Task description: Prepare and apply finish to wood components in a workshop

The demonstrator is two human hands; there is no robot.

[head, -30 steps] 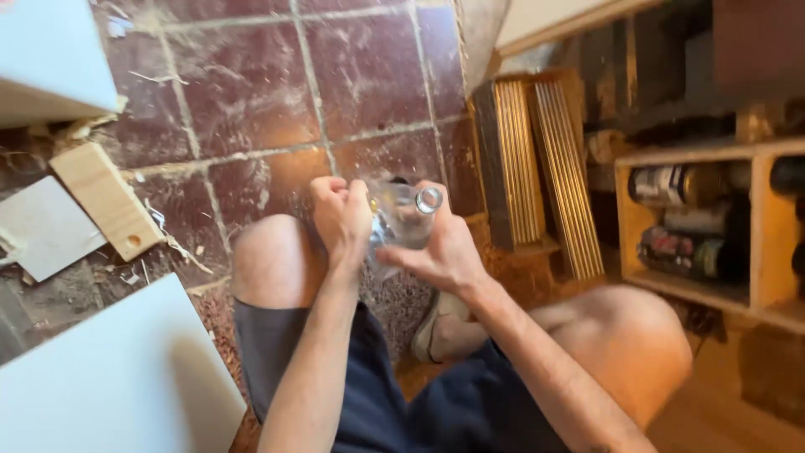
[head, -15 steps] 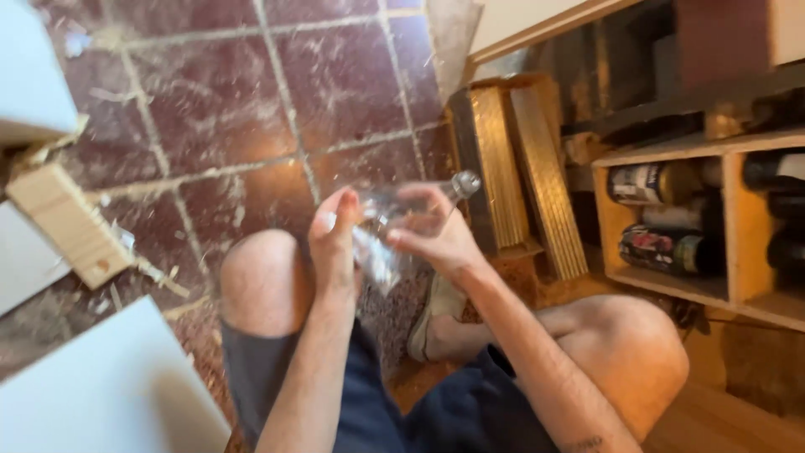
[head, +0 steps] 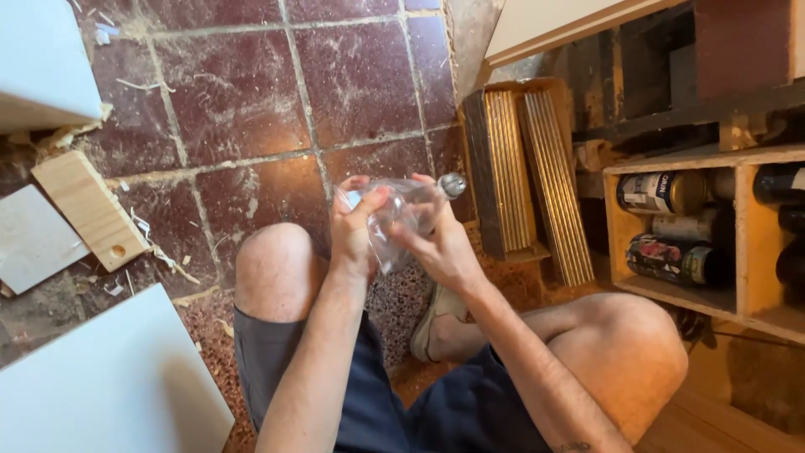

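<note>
Head view: I see the clear plastic bottle (head: 401, 216) has swung since half a second ago, cap now pointing to 3 o'clock. My left hand (head: 356, 231) and right hand (head: 440, 245) both wrap its crinkled body above dusty red tiles (head: 235, 92).

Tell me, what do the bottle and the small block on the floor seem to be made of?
Bottle: clear and glossy, probably thin plastic, since it looks crumpled between both hands; glass is unlikely. Block: pale raw wood, unfinished, with a drilled hole and shavings around.
</note>
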